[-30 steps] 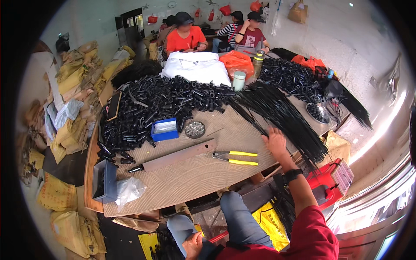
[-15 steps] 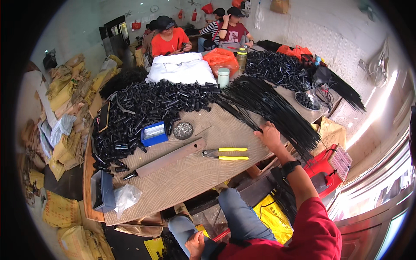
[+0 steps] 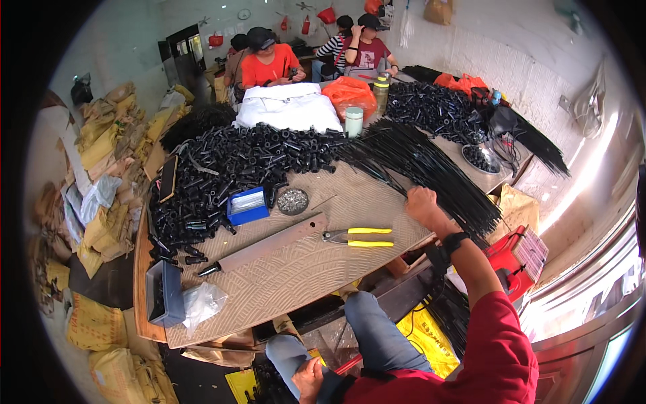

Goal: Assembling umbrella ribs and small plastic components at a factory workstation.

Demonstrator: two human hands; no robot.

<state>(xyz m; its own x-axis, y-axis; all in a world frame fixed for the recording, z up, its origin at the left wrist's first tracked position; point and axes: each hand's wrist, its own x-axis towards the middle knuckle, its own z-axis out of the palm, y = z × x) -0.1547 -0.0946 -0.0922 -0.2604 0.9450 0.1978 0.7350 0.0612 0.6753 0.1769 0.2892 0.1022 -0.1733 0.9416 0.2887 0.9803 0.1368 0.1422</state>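
At right of centre, the fanned bundle of thin black rods (image 3: pixel 431 168) is gripped by closed fingers of the right hand (image 3: pixel 422 205), seemingly to draw some out, while the left hand (image 3: pixel 308 378), loosely curled and holding nothing, is rested on the knee at the bottom.

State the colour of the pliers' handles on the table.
Yellow: the pliers show best in the head view.

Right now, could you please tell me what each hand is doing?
Left hand: on the knee, grip unclear.
Right hand: closed on black rods.
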